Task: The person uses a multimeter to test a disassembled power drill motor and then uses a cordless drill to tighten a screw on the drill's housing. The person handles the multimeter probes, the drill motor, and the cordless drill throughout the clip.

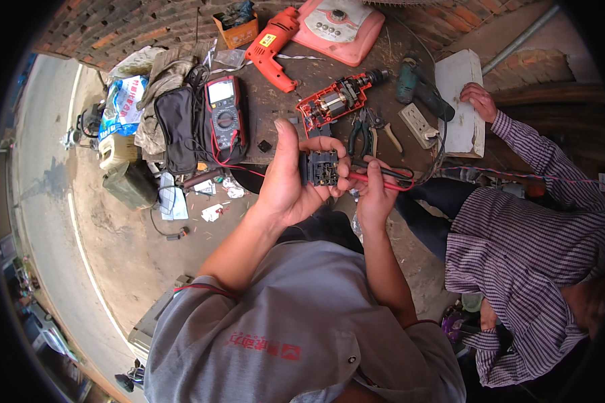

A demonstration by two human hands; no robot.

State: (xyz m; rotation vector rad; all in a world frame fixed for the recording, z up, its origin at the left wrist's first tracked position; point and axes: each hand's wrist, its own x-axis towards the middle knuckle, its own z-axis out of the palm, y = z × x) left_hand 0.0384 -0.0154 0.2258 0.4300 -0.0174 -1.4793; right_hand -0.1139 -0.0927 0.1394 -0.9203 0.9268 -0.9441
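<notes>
Low over the bench's near edge, my left hand (286,185) holds a small black switch block (325,168) with metal contacts, its thumb standing up and the fingers curled behind. My right hand (375,201) is closed on a red test probe (360,178) and a black test probe (398,171). Both probes point left at the switch; whether their tips touch the contacts I cannot tell. Farther left lies a red and grey multimeter (226,121) with its display lit and leads plugged in. Beyond my hands sits an opened orange power drill (333,104), its motor exposed.
An orange drill (272,50), a pink-and-white appliance (336,23), pliers (361,138), a socket strip (415,124) and a teal power tool (410,80) lie on the bench (269,101). At right, another person's hand (479,101) rests on a white box (458,131). A black case (179,131) lies left.
</notes>
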